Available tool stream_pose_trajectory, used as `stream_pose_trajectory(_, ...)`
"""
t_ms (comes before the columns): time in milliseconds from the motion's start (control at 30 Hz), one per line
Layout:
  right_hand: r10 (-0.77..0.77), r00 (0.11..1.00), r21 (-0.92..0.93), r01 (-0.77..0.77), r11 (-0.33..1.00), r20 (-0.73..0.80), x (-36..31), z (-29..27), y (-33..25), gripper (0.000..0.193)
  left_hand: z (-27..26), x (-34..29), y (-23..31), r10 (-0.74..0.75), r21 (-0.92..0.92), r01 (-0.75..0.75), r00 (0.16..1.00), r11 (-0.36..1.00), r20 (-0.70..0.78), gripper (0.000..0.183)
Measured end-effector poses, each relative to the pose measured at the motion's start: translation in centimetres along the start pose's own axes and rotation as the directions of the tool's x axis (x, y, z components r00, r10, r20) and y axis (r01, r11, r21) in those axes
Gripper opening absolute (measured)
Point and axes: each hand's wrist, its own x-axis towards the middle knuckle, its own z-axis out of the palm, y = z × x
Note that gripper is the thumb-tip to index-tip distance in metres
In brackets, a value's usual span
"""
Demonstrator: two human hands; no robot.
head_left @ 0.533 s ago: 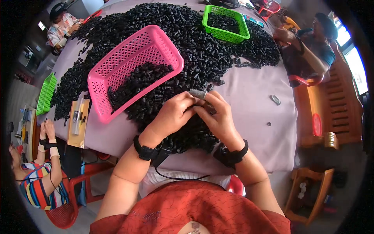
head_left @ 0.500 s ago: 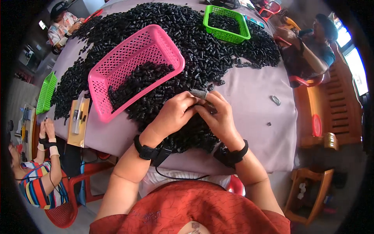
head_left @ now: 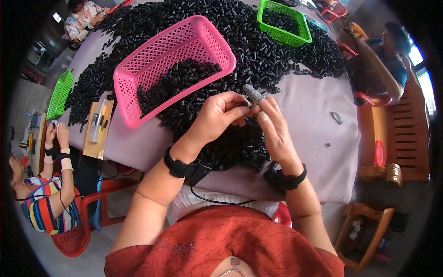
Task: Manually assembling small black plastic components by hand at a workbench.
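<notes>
My left hand is closed in a pinch, with a small black cylindrical part at its fingertips. My right hand meets it there, fingers bent and thumb drawn in. Whatever lies between the right fingertips is too small and hidden to make out. A grey fabric finger cover sits over one of the right hand's fingers. Below both hands lies a heap of black parts. Just beyond my left hand, a pink perforated basket leans on the larger pile, partly filled with the same parts.
Green baskets stand at the far right and far left. A cardboard piece with a clear tube lies left. On the cloth at right is a small oval object. People sit around the table, one close on my left.
The view has shifted a little. My fingertips have separated somewhat, exposing the black part in the left pinch, and the grey-covered finger now points up and away.
</notes>
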Motion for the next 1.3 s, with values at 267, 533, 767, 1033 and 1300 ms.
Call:
stream_pose_trajectory(267, 0.218, 0.975, 0.111, -0.221, 0.969, 0.036, -0.2, -0.7, 0.4, 0.022, -0.8, 0.3, -0.6, -0.135, -0.311, 0.140, 0.990, 0.940, 0.036, 0.024)
stream_pose_trajectory(533, 0.449, 0.880, 0.359, -0.473, 0.805, 0.152, 0.0, -1.1, -0.2, 0.022, -0.8, 0.2, -0.6, -0.188, -0.395, 0.202, 0.979, 0.896, 0.073, 0.023)
stream_pose_trajectory(767, 0.151, 0.985, 0.145, -0.162, 0.976, 0.083, -0.8, -0.7, 1.9, 0.028, -0.5, 0.4, -0.8, -0.197, -0.362, 0.216, 0.976, 0.907, 0.090, 0.023)
stream_pose_trajectory(1033, 0.338, 0.921, 0.392, -0.388, 0.834, 0.193, -0.3, -1.1, 0.8, 0.032, -0.8, 0.4, -0.8, -0.215, -0.421, 0.222, 0.974, 0.879, 0.065, 0.020)
stream_pose_trajectory(1300, 0.274, 0.950, 0.424, -0.311, 0.851, 0.148, -0.1, -0.7, -0.2, 0.040, -0.5, 0.2, -0.5, -0.219, -0.415, 0.222, 0.974, 0.882, 0.057, 0.020)
